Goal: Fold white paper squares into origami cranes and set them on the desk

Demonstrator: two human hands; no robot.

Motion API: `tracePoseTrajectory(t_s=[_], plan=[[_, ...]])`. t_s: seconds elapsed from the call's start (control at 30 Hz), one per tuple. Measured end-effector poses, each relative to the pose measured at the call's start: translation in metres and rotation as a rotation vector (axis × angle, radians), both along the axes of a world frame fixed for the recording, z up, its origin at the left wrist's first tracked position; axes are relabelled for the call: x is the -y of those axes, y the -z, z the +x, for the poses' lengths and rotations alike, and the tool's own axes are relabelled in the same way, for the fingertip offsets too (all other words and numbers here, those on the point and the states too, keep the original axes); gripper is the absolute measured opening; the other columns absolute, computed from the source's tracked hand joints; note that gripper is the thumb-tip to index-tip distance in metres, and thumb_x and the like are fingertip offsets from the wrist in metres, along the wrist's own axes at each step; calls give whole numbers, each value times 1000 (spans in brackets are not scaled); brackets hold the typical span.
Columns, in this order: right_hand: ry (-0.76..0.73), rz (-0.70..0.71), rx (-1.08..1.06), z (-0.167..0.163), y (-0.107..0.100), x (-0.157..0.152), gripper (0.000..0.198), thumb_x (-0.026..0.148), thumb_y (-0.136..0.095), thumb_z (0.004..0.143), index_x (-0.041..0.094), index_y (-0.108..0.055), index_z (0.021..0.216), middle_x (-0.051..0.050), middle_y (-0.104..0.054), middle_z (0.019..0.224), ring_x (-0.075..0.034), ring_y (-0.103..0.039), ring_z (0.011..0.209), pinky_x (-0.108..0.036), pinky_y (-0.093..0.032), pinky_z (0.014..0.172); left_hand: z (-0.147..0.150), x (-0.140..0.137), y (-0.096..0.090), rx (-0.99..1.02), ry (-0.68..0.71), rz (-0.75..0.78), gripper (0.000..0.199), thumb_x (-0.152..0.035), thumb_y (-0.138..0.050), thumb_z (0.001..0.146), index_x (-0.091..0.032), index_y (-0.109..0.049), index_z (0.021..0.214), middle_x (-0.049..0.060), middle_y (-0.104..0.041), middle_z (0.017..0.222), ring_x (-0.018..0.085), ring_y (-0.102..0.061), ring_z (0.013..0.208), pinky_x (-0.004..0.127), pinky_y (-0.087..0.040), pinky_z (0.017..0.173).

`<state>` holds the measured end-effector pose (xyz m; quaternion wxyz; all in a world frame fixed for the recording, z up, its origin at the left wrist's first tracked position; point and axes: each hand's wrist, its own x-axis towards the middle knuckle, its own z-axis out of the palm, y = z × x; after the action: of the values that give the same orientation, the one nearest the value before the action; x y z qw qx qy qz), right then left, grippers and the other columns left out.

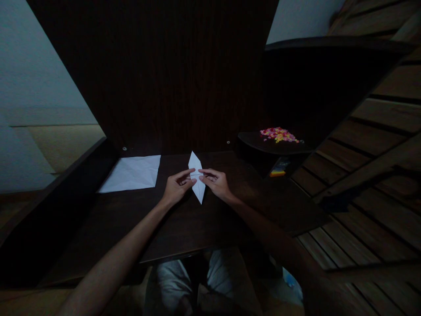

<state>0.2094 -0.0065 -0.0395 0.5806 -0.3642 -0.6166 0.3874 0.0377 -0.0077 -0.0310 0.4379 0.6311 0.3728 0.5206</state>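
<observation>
A white folded paper [199, 189], long and pointed at both ends, is at the middle of the dark desk. Crease lines run along its length and across its middle. My left hand [177, 186] grips its left edge, with thumb and fingertips on the paper. On the opposite edge, my right hand [216, 182] holds it in the same way, thumb nearer me and index finger farther off. The fingers beneath the paper are partly hidden.
A creased white sheet [133, 173] lies on the desk to the left. Small pink, red and yellow pieces [279, 134] are heaped on a corner shelf [253, 141] at right. Under that shelf is a yellow item [277, 174]. A dark panel [164, 79] rises behind the desk.
</observation>
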Motion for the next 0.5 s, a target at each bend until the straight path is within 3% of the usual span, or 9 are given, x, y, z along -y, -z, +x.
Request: tracePoseTrajectory(t_s=[0.2,0.37,0.5], plan=[[100,158,107,1,-6,6,30,33,-68,76,22,-71,104,-5,-65,87,-14,-60,73,-28,-52,68,1,10,-8,-219,-153,333,40,-32,-65,78,-19,-65,116,4,-67,86,16,-60,75,28,-48,72],[209,297,204,0,-9,11,23,31,-65,80,25,-72,101,-6,-67,86,-18,-60,78,-33,-51,75,2,14,-10,-284,-213,437,35,-30,-62,82,-21,-65,115,5,-69,93,17,-62,80,29,-48,79],[210,376,234,0,-8,11,18,29,-64,82,27,-73,97,-6,-69,86,-21,-58,80,-39,-50,77,1,12,-6,-305,-221,501,27,-28,-61,83,-22,-69,108,6,-68,92,18,-62,82,30,-47,79]])
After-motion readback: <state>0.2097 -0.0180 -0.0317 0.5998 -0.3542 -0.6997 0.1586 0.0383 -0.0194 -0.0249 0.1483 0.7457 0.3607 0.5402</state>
